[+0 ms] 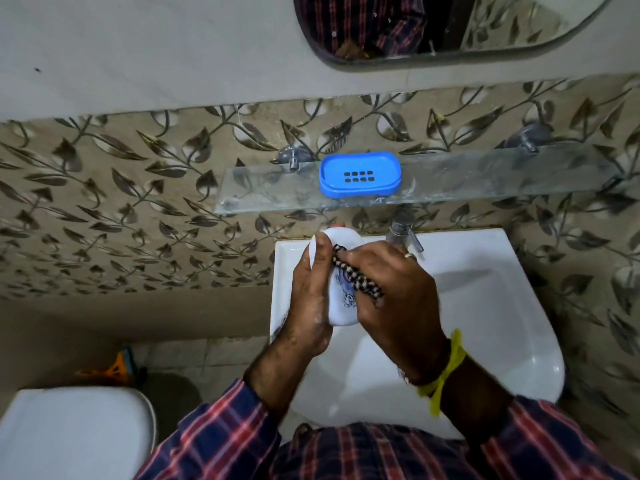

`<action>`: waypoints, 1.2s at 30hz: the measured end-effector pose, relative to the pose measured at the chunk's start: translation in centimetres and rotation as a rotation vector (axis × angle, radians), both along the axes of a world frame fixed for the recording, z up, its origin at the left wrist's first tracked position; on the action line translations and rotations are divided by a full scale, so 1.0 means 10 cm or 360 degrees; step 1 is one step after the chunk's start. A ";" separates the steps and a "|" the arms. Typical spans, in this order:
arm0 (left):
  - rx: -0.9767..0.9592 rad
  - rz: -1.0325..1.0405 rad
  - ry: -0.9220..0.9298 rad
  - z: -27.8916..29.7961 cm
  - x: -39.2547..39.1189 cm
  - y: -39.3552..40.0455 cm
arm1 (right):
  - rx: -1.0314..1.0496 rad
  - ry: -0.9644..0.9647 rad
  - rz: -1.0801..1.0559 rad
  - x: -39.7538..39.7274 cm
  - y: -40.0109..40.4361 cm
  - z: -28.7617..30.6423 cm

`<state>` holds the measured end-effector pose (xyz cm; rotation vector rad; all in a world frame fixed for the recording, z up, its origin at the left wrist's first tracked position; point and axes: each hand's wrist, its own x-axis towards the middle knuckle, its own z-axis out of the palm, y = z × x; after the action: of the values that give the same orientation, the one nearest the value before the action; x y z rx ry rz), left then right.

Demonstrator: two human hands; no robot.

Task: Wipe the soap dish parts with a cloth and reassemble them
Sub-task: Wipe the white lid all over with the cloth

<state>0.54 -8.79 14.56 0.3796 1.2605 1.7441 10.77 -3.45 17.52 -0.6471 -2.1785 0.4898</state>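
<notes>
Left hand (308, 292) clamps the white soap dish lid (337, 303) by its rim; right hand (391, 292) pinches checkered cloth (360, 278). Light, stiff, probably slick plastic. Blue tray (360, 173) waits at 12 o'clock.

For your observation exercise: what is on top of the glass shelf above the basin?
Only a blue soap dish tray with drain slots sits on the glass shelf, near its middle. Whatever lies under the tray is hidden. The white lid is off, being wiped over the basin.
</notes>
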 end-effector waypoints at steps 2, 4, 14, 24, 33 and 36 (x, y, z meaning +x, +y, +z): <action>-0.0001 -0.0008 0.0146 -0.01 0.01 -0.02 | -0.0074 0.0091 -0.0080 0.04 0.04 -0.05; -0.0066 -0.0046 0.0264 -0.03 0.04 -0.03 | -0.0189 0.0160 -0.0177 0.05 0.15 -0.09; -0.0218 0.0196 0.0395 -0.15 -0.11 -0.14 | -0.1030 0.0429 -0.0324 0.28 0.29 -0.38; -0.0125 -0.0065 0.0471 -0.22 0.01 -0.18 | -0.1915 0.0685 -0.0522 0.59 0.34 -0.61; -0.0046 -0.0024 0.0653 -0.27 0.10 -0.22 | -0.2027 0.0729 -0.0496 0.97 0.52 -0.65; -0.0030 0.0006 0.0643 -0.26 0.12 -0.20 | -0.2059 0.0714 -0.0495 1.01 0.59 -0.66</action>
<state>1.69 -10.77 11.91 0.7467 1.5578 1.7094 20.89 2.41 10.97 -1.3288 -1.0927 1.6923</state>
